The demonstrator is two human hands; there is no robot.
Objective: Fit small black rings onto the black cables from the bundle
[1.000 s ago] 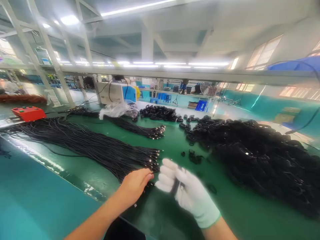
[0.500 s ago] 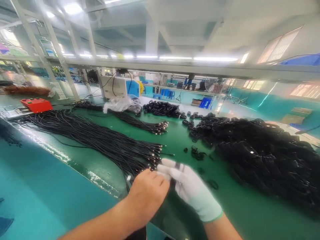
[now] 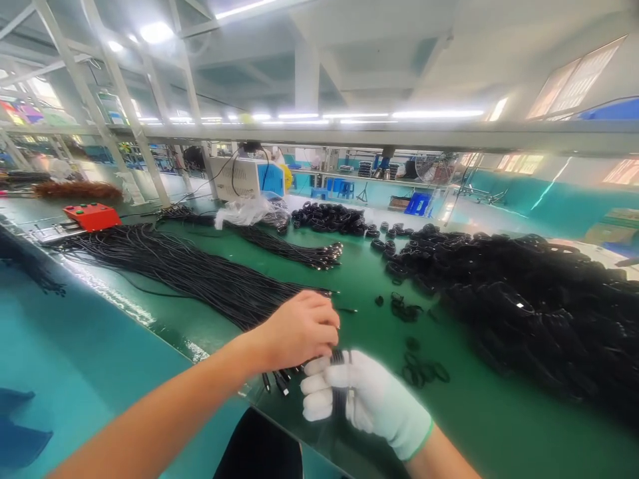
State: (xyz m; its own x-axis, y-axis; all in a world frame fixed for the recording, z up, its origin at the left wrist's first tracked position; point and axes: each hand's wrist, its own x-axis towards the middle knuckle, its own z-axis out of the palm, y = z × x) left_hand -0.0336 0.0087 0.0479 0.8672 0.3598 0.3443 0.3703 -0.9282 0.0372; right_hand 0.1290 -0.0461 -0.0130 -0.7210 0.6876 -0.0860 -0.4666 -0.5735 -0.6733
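A coil of black cable (image 3: 339, 402) is wrapped around the fingers of my right hand (image 3: 382, 402), which wears a white glove and is closed on it. Just above, my bare left hand (image 3: 302, 329) has its fingers curled together at the top of the coil, closed on the cable; their tips are mostly hidden. Under and beyond my left forearm lies a long bundle of straight black cables (image 3: 200, 273), with metal plugs at its near end. Two cable plugs (image 3: 282, 386) stick out below my left wrist.
A big heap of coiled black cables (image 3: 539, 319) covers the right side of the green table (image 3: 364, 279). Small black bands (image 3: 424, 372) lie nearer. Further off are a second cable bundle (image 3: 294, 251), a red control box (image 3: 94, 216) and a white-and-blue machine (image 3: 244, 176).
My left hand has risen from beside the right one to above it. My right hand has turned and dropped slightly, and the coil around its fingers now shows. The view has shifted a little.
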